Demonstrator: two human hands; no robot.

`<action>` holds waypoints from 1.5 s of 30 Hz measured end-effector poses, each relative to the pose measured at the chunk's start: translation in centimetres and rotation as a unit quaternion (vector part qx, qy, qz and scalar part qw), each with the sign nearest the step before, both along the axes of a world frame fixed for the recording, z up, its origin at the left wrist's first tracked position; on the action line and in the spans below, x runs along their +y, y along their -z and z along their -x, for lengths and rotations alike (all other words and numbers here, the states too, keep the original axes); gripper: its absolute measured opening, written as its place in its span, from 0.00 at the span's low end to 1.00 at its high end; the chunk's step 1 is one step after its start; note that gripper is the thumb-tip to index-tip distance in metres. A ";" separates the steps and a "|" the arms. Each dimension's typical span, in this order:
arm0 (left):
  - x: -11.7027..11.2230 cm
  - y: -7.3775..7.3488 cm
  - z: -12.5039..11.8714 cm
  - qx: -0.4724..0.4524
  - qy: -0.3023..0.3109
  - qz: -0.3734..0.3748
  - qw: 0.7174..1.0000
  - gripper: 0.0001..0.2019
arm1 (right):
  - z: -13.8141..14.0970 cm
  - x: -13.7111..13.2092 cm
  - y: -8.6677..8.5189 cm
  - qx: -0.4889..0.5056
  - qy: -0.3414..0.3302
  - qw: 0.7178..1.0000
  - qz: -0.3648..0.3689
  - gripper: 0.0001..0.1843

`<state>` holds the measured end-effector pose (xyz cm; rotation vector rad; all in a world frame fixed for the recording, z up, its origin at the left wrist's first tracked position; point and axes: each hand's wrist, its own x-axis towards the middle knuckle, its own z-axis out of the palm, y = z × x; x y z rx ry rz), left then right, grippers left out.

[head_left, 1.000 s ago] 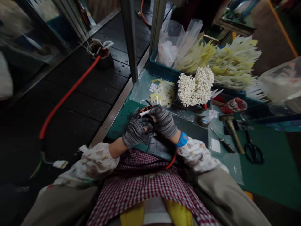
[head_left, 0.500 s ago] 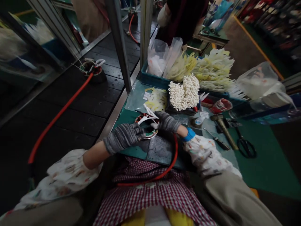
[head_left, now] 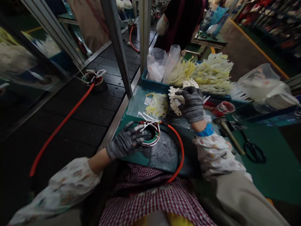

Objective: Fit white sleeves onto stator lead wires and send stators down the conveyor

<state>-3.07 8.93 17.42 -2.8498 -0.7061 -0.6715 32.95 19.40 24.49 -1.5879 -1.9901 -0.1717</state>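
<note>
A motor stator [head_left: 152, 142], its ring of windings lined in green and dark inside, lies on the bench in front of me. White sleeved leads [head_left: 147, 117] stick out at its far side, and an orange-red sleeved cable [head_left: 180, 145] curves from it toward my apron. My left hand [head_left: 127, 141], in a grey striped glove, rests with spread fingers against the stator's left rim. Farther off, my right hand [head_left: 191, 104] is over a bundle of thin white tubes [head_left: 174, 97], its thumb and fingers curled on the near tube ends. The palm hides part of the bundle.
Yellowish cut sheets [head_left: 157, 105] lie behind the stator. A blue bin [head_left: 152, 84] holds bags and pale strips. To the right are a hammer [head_left: 229, 133], scissors [head_left: 254, 150] and a red-and-white roll [head_left: 223, 108]. Another stator [head_left: 94, 81] sits on the roller line left; a person stands beyond.
My right hand has left the stator and moved up and right onto the white tubes. My left hand's fingers have spread at the rim. The cable now bows farther right.
</note>
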 end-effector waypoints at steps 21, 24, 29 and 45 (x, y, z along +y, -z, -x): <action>-3.5 5.8 -3.7 -0.148 -0.169 0.022 0.974 0.04 | 2.7 -11.6 -2.9 0.420 -0.145 0.896 -0.008 0.06; -3.4 5.4 -3.9 -0.143 -0.146 0.008 0.979 0.04 | 4.6 -14.8 0.0 0.381 -0.134 0.913 0.057 0.05; -3.5 4.5 -4.6 -0.124 -0.163 -0.009 0.979 0.02 | 6.3 -17.1 5.2 0.433 -0.062 0.899 -0.022 0.10; -3.0 2.8 -3.6 -0.139 -0.099 0.038 0.985 0.10 | 8.1 -18.5 7.4 0.343 -0.141 0.895 0.247 0.14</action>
